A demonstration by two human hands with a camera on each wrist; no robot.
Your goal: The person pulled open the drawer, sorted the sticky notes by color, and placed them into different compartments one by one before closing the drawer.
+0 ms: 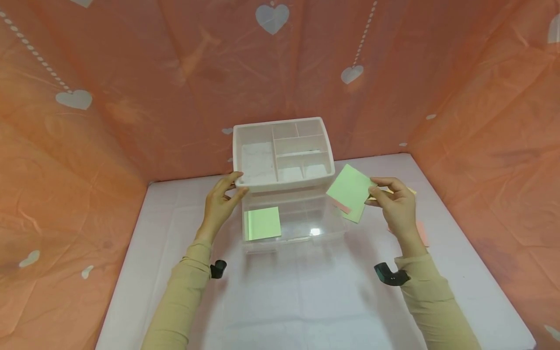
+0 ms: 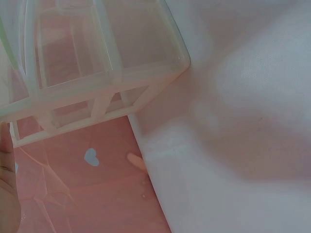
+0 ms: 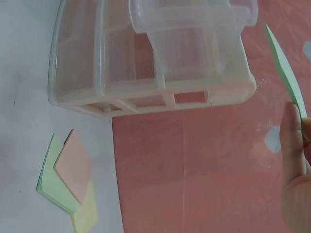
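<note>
A small plastic drawer unit (image 1: 284,186) has a compartmented tray on top, and its clear upper drawer (image 1: 302,218) is pulled out. In the left of that drawer lies a green sticky note pad (image 1: 268,229). My left hand (image 1: 218,201) grips the front left corner of the unit's top, with thumb and fingers around the rim. At the unit's right, my right hand (image 1: 395,201) pinches another green sticky note pad (image 1: 351,184) by its edge, raised above the table. In the right wrist view this pad (image 3: 285,70) appears nearly edge-on beside the fingers.
On the table right of the unit lie a green pad (image 3: 56,179), a pink pad (image 3: 75,165) and a yellow pad (image 3: 86,211), overlapping. Orange cloth (image 1: 188,97) with white hearts hangs behind and at both sides of the white tabletop (image 1: 280,301).
</note>
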